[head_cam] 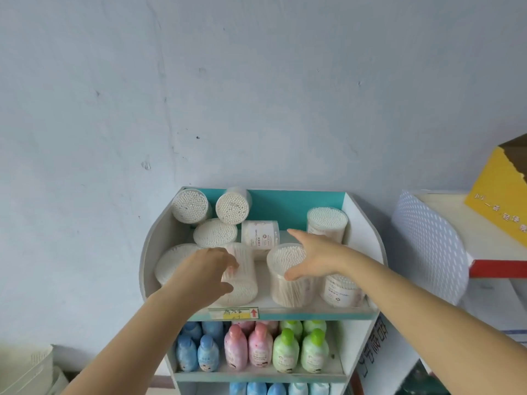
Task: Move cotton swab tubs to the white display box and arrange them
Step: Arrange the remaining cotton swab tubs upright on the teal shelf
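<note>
both hands in the top tier of the white display box [362,232], sorting cotton swab tubs.
from the left wall: our left hand [208,269] is curled round a lying tub [243,283] near the front edge, thumb under it and fingers over it. to its right, our right hand [313,255] is spread wide with straight fingers over an upright tub [288,289], thumb at its front rim, gripping nothing that we can make out. stacked tubs [189,206] crowd the back left corner. we judge the front edge to be the danger: the lying tub is round and could roll off toward the bottles [256,349] below if our grip slackens. a careless sweep of the spread hand could tip the upright tub against the front right tub [340,289].
</note>
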The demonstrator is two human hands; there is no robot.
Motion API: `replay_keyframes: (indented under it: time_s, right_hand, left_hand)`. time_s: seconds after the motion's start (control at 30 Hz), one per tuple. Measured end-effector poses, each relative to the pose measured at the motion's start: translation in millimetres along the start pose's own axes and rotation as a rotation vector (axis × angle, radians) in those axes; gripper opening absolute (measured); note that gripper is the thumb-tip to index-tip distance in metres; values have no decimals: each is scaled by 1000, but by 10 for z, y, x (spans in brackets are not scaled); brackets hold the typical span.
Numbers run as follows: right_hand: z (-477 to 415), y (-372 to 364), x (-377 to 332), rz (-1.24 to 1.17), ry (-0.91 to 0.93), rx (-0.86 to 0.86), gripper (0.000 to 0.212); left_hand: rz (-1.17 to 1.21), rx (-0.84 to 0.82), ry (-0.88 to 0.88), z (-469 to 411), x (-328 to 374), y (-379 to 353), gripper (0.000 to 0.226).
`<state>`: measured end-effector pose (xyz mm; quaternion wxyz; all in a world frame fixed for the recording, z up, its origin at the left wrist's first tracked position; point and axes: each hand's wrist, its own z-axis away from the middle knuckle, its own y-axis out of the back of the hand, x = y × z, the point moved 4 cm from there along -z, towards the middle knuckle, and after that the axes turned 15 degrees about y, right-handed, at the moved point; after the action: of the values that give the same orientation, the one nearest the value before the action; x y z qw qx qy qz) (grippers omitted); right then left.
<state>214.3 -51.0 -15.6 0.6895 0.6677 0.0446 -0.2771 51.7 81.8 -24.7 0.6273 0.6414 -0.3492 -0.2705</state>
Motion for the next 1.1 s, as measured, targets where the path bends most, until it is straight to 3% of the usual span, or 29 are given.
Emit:
replay_keyframes:
  time_s: [0.27, 0.43, 0.53, 0.73, 0.9, 1.0, 1.1]
  right_hand:
    - [29, 112, 18, -24, 78, 1, 96]
    - [-14, 171, -71, -34, 148, 27, 92]
    - [-50, 176, -141, -43, 196, 42, 88]
    - [-86, 160, -210, -81, 296, 115, 79]
    - [-32, 158, -330, -79, 393, 199, 79]
    - [-21, -12, -485, 31, 462, 114, 89]
    - [-62, -253, -564, 247, 481, 36, 96]
  left_hand:
    - [30, -49, 7, -18, -7, 55, 50]
    - [-42, -117, 17, -115, -56, 121, 96]
    - [-136, -162, 40, -218, -35, 83, 110]
    - [-66, -16, 90, -290, -24, 61, 86]
    - [315, 20, 306, -226, -98, 116, 101]
    - [270, 72, 346, -178, -101, 64, 96]
    - [143, 126, 325, -166, -70, -27, 107]
